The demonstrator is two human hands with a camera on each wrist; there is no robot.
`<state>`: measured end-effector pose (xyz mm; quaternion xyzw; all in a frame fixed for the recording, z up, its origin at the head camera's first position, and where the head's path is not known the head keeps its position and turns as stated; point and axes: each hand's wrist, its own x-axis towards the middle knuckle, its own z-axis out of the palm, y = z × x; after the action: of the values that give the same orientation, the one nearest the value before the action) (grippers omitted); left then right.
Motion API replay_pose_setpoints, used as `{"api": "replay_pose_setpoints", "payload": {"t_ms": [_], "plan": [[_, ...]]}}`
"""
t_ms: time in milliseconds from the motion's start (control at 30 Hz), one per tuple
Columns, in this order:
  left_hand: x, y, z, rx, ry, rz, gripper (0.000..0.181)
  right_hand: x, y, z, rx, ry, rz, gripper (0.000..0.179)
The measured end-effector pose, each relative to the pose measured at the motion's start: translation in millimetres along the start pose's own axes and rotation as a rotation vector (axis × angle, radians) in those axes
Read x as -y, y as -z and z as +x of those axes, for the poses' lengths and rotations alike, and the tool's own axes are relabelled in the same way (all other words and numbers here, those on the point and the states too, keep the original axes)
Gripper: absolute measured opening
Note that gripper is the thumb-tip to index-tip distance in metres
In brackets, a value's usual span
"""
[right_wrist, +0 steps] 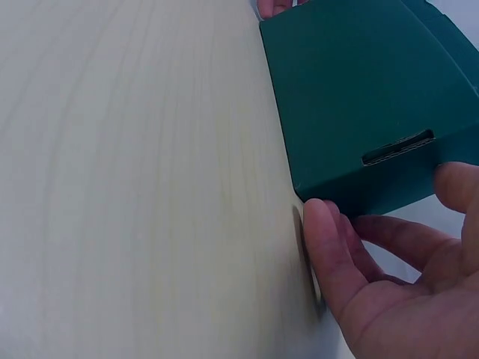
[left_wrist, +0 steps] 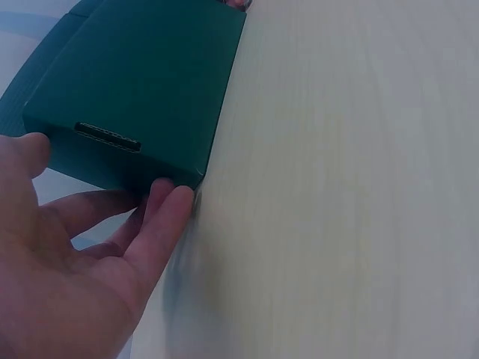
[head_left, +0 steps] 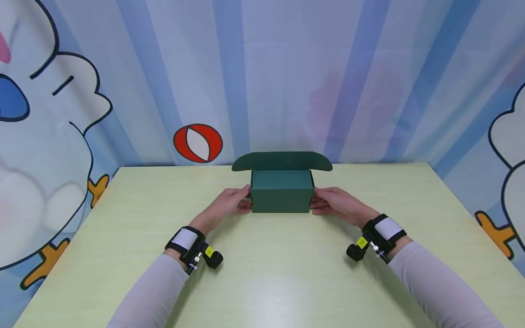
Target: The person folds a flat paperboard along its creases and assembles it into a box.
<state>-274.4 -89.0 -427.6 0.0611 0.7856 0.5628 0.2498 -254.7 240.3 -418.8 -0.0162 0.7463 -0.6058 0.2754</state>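
Note:
A green cardboard box [head_left: 282, 199] stands at the far part of the table with its lid folded back and a rounded flap [head_left: 282, 161] spread along the top. At its left end is my left hand [head_left: 230, 201], fingertips at the low front corner and thumb at the upper part of the end wall. My right hand [head_left: 338, 203] mirrors this at the right end, its fingers fairly straight. Each end wall has a slot, the left one [left_wrist: 108, 137] and the right one [right_wrist: 397, 147] showing in the wrist views. The inside of the box is hidden.
The pale wooden table [head_left: 270, 273] reaches back to a blue striped curtain [head_left: 283, 82] printed with cartoon figures. A red and white ball [head_left: 198, 143] is part of that print. Both wrists wear black straps with small cameras, the left camera [head_left: 214, 259] hanging low over the table.

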Motion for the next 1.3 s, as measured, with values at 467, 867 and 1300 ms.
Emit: {"api": "replay_pose_setpoints", "payload": {"t_ms": [467,867,1300], "plan": [[-0.4,-7.5,1.2,-0.017,-0.005,-0.026,0.058,-1,0,-3.0,-0.026,-0.005,-0.003,0.053],[6.9,6.8,1.9,-0.118,-0.082,0.104,0.052,-6,12,-4.1,-0.037,0.048,-0.11,0.061],[-26.4,30.5,0.9,-0.374,-0.279,0.111,0.056,33,29,-21.5,-0.278,0.187,-0.173,0.067]]}}
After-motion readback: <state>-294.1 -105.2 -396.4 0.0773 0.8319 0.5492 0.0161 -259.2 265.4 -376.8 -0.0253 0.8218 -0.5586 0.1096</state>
